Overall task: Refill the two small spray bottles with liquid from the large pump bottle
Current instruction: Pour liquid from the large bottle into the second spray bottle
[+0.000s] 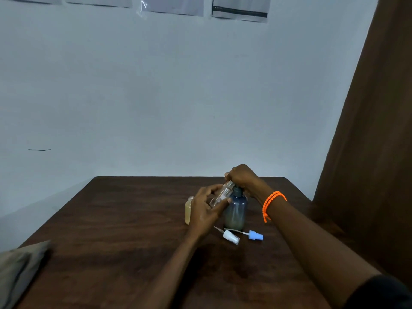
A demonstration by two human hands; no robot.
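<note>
- I see the pump bottle (235, 210) standing upright on the tabletop (111, 219), tinted blue-grey, with a low band of liquid at its base.
- My right hand (242, 176) sits on top of the pump bottle, fingers curled down around the pump head.
- My left hand (207, 206) grips a clear bottle (220, 195), tilted, its open neck up against the pump bottle's spout.
- A second small bottle (188, 211), uncapped and holding yellowish liquid, stands just left of the pump bottle, partly behind my left hand.
- Two spray caps lie in front of the pump bottle: a white cap (230, 237) and, to its right, a blue cap (256, 235).
- An orange bracelet (270, 204) circles my right wrist.
</note>
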